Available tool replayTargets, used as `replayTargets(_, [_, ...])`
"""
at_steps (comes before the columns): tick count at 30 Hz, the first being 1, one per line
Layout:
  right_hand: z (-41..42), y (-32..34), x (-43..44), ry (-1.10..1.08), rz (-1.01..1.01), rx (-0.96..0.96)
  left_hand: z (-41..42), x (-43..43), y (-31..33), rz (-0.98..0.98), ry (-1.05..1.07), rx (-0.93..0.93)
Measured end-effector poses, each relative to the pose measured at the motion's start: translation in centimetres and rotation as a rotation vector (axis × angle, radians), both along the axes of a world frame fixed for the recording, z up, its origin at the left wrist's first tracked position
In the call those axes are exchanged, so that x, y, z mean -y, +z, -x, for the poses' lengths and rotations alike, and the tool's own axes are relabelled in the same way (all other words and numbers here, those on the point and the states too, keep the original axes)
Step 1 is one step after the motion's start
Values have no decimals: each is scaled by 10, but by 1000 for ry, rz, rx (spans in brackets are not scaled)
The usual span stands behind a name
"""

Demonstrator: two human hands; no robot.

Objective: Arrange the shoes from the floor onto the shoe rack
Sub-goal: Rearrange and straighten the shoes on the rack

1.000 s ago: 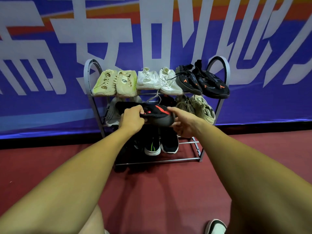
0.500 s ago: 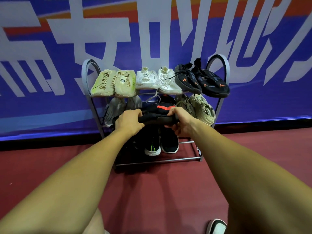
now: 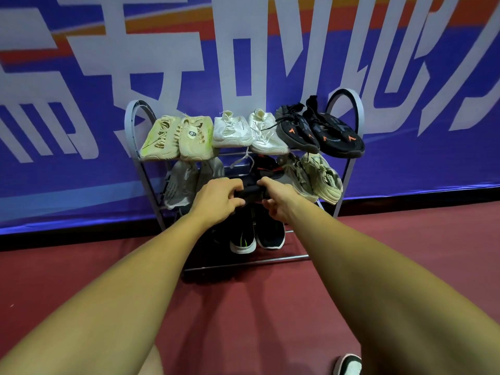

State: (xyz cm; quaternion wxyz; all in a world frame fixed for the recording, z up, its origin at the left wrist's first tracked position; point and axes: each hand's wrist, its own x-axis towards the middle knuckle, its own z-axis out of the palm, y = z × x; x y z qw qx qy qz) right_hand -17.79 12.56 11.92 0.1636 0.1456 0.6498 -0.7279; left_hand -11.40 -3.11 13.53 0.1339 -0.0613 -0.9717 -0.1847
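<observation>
Black, with a red mark on its upper, one shoe (image 3: 250, 188) sits between both hands at the middle tier of the shoe rack (image 3: 243, 262). The left hand (image 3: 216, 201) has its fingers curled over the shoe's near end. The right hand (image 3: 278, 203) grips it from the other side, thumb on top and fingers bent underneath. Whether the shoe already rests on the shelf bars cannot be told.

On that same tier, two grey shoes (image 3: 184, 182) stand to the left of the hands and two khaki shoes (image 3: 316, 177) to the right.

Above, the top tier carries six shoes in three pairs: two cream ones (image 3: 178, 138) on the left, two white ones (image 3: 251, 129) in the middle, and two black ones with orange marks (image 3: 319, 131) on the right.

Below the hands, the bottom tier shows two dark shoes with white soles (image 3: 255, 234), the left one with a green mark; the shadowed space beside them is too dark to count.

The rack is silver metal with three tiers and two arched sides. It stands on a red floor (image 3: 405, 253) against a blue banner (image 3: 433, 163) with large white characters. One white-toed shoe (image 3: 347, 365) shows at the bottom edge.
</observation>
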Motion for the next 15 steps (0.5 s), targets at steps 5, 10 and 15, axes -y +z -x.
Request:
replayTargets(5, [2, 1, -10, -39, -54, -63, 3, 13, -8, -62, 59, 144])
replayTargets(10, [5, 0, -15, -84, -42, -61, 4, 25, -16, 71, 182, 462])
replayTargets(15, [10, -4, -21, -55, -26, -49, 3, 22, -18, -252, 130, 643])
